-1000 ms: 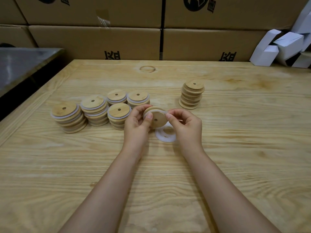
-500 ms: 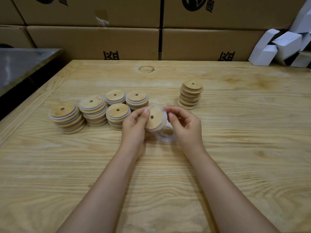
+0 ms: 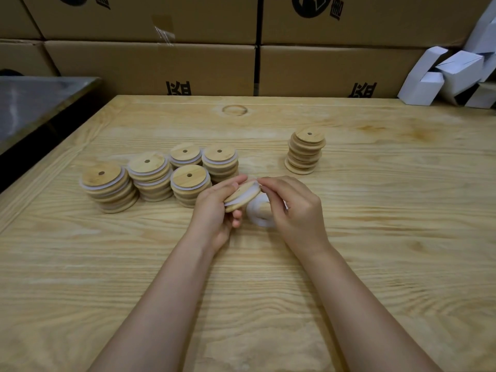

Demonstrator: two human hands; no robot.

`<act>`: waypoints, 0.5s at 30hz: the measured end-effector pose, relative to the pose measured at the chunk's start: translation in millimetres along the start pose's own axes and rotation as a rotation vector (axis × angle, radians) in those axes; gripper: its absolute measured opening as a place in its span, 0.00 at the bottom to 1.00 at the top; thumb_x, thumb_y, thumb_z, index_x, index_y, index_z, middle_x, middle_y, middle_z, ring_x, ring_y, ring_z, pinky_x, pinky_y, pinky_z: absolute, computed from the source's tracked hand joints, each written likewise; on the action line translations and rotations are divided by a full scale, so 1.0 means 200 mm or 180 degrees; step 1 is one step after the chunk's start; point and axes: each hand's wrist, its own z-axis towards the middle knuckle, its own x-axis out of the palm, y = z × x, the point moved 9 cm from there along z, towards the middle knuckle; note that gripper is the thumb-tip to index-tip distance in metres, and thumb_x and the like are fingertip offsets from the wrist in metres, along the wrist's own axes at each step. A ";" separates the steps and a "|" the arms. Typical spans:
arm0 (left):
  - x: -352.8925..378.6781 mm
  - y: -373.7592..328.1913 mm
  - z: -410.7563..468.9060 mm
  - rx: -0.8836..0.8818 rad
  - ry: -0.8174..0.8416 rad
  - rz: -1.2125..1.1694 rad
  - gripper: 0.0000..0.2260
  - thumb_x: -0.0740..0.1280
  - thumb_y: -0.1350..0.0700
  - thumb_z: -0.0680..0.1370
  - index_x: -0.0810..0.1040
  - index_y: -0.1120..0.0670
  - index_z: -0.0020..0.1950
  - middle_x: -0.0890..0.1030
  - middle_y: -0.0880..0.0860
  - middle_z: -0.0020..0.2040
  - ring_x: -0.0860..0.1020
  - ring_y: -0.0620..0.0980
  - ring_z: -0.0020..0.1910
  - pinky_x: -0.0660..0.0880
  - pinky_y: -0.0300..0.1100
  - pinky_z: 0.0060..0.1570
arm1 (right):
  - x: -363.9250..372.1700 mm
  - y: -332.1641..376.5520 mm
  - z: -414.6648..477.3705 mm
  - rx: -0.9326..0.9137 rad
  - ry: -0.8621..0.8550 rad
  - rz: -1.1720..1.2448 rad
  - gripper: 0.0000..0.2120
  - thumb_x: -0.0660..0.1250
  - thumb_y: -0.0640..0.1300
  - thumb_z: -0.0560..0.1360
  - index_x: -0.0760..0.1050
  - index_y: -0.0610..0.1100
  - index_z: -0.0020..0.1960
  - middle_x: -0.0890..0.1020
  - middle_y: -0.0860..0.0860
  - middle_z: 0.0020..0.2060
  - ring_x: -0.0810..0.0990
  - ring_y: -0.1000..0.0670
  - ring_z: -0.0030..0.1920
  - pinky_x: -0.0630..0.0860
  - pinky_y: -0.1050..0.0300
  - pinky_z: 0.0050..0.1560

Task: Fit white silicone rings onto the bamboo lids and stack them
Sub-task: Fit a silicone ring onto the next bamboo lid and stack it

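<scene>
My left hand (image 3: 213, 210) grips a round bamboo lid (image 3: 243, 196), tilted edge-up, with a white silicone ring around its rim. The fingertips of my right hand (image 3: 294, 208) pinch that ring at the lid's upper right edge. A small pile of loose white rings (image 3: 259, 213) lies on the table just below the lid, partly hidden by my right hand. To the left stand several stacks of ringed lids (image 3: 150, 175). A stack of bare bamboo lids (image 3: 306, 153) stands at the back right.
The wooden table (image 3: 375, 237) ends at a wall of cardboard boxes (image 3: 150, 65). White folded cartons (image 3: 451, 76) lie at the back right corner. A dark metal surface (image 3: 32, 103) sits beyond the table's left edge.
The lid has turned from facing me to lying tilted edge-on. My left hand has shifted under it, and my right fingertips have moved to its upper rim.
</scene>
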 end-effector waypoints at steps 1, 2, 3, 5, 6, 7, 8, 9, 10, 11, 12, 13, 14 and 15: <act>0.00 0.00 0.00 -0.0040 0.0045 0.0018 0.11 0.58 0.62 0.80 0.79 0.56 0.53 0.81 0.48 0.30 0.66 0.42 0.17 0.60 0.30 0.16 | 0.00 0.01 0.00 -0.0078 0.0012 -0.0040 0.07 0.64 0.33 0.75 0.81 0.34 0.48 0.83 0.44 0.41 0.81 0.45 0.40 0.75 0.58 0.46; 0.00 0.01 0.01 -0.0081 0.0096 0.0038 0.11 0.57 0.62 0.80 0.79 0.56 0.53 0.81 0.48 0.30 0.65 0.42 0.17 0.60 0.29 0.16 | 0.00 0.03 0.00 -0.0158 0.0031 -0.0080 0.08 0.63 0.34 0.75 0.81 0.34 0.48 0.83 0.44 0.40 0.81 0.44 0.39 0.75 0.56 0.45; 0.00 0.01 0.01 -0.0123 0.0151 0.0066 0.12 0.57 0.63 0.80 0.79 0.56 0.53 0.81 0.48 0.30 0.65 0.41 0.17 0.60 0.29 0.15 | -0.01 0.04 0.00 -0.0241 0.0045 -0.0126 0.08 0.63 0.34 0.75 0.81 0.34 0.47 0.83 0.43 0.39 0.81 0.43 0.38 0.75 0.55 0.43; 0.00 0.02 0.01 -0.0185 0.0252 0.0130 0.12 0.56 0.64 0.79 0.78 0.57 0.54 0.81 0.47 0.30 0.65 0.41 0.17 0.59 0.29 0.14 | -0.02 0.06 0.00 -0.0400 0.0063 -0.0224 0.08 0.64 0.35 0.76 0.81 0.34 0.46 0.82 0.44 0.38 0.80 0.43 0.37 0.76 0.52 0.41; 0.00 0.02 0.01 -0.0200 0.0289 0.0151 0.12 0.56 0.64 0.79 0.78 0.57 0.55 0.81 0.47 0.30 0.65 0.41 0.16 0.58 0.29 0.14 | -0.02 0.06 -0.01 -0.0451 0.0073 -0.0271 0.07 0.64 0.34 0.76 0.81 0.35 0.45 0.82 0.44 0.38 0.80 0.43 0.37 0.76 0.51 0.41; 0.00 0.02 0.01 -0.0211 0.0316 0.0158 0.12 0.57 0.64 0.79 0.78 0.57 0.54 0.81 0.48 0.30 0.64 0.41 0.16 0.58 0.29 0.14 | -0.03 0.07 -0.01 -0.0494 0.0079 -0.0315 0.05 0.66 0.33 0.75 0.81 0.35 0.45 0.82 0.44 0.38 0.79 0.43 0.37 0.76 0.51 0.41; 0.00 0.02 0.01 -0.0227 0.0335 0.0153 0.12 0.57 0.65 0.78 0.78 0.57 0.54 0.82 0.48 0.32 0.64 0.41 0.16 0.58 0.29 0.14 | -0.03 0.07 -0.01 -0.0533 0.0077 -0.0360 0.04 0.67 0.31 0.74 0.81 0.36 0.45 0.82 0.44 0.38 0.79 0.43 0.37 0.76 0.51 0.41; 0.00 0.03 0.02 -0.0251 0.0345 0.0141 0.12 0.57 0.65 0.78 0.78 0.57 0.53 0.83 0.49 0.33 0.64 0.41 0.16 0.58 0.28 0.14 | -0.03 0.07 -0.01 -0.0565 0.0075 -0.0396 0.05 0.68 0.29 0.72 0.81 0.36 0.44 0.82 0.44 0.38 0.79 0.43 0.36 0.76 0.52 0.41; 0.00 0.03 0.02 -0.0284 0.0352 0.0119 0.12 0.57 0.65 0.78 0.78 0.57 0.53 0.83 0.50 0.35 0.64 0.40 0.16 0.57 0.28 0.14 | -0.03 0.08 -0.01 -0.0589 0.0093 -0.0405 0.06 0.69 0.28 0.71 0.81 0.36 0.44 0.82 0.44 0.38 0.78 0.42 0.36 0.75 0.52 0.42; 0.00 0.04 0.02 -0.0326 0.0362 0.0087 0.12 0.56 0.65 0.78 0.78 0.57 0.53 0.83 0.50 0.36 0.64 0.40 0.16 0.57 0.28 0.14 | -0.02 0.08 -0.01 -0.0599 0.0133 -0.0385 0.07 0.69 0.27 0.71 0.81 0.36 0.44 0.82 0.44 0.38 0.78 0.42 0.37 0.75 0.53 0.42; 0.00 0.04 0.02 -0.0383 0.0386 0.0039 0.12 0.56 0.65 0.78 0.78 0.57 0.53 0.83 0.50 0.35 0.63 0.40 0.15 0.57 0.28 0.13 | -0.02 0.08 -0.01 -0.0594 0.0189 -0.0347 0.07 0.68 0.26 0.71 0.81 0.35 0.45 0.82 0.44 0.39 0.79 0.42 0.37 0.75 0.54 0.43; 0.00 0.05 0.02 -0.0451 0.0421 -0.0034 0.12 0.56 0.65 0.78 0.77 0.57 0.54 0.82 0.50 0.33 0.63 0.39 0.15 0.57 0.28 0.13 | -0.01 0.07 -0.01 -0.0576 0.0248 -0.0312 0.08 0.68 0.26 0.71 0.81 0.35 0.46 0.82 0.44 0.40 0.79 0.42 0.38 0.75 0.54 0.44; 0.01 0.05 0.02 -0.0520 0.0458 -0.0122 0.13 0.55 0.66 0.78 0.77 0.58 0.55 0.80 0.49 0.30 0.63 0.40 0.15 0.56 0.28 0.12 | -0.01 0.07 -0.01 -0.0550 0.0299 -0.0288 0.08 0.67 0.26 0.71 0.81 0.35 0.46 0.83 0.44 0.40 0.80 0.43 0.39 0.75 0.54 0.45; 0.01 0.06 0.02 -0.0579 0.0489 -0.0193 0.13 0.55 0.66 0.77 0.76 0.58 0.55 0.78 0.49 0.27 0.62 0.40 0.14 0.56 0.28 0.11 | -0.01 0.07 -0.01 -0.0525 0.0335 -0.0274 0.08 0.67 0.26 0.72 0.81 0.35 0.47 0.83 0.44 0.41 0.80 0.43 0.40 0.75 0.54 0.46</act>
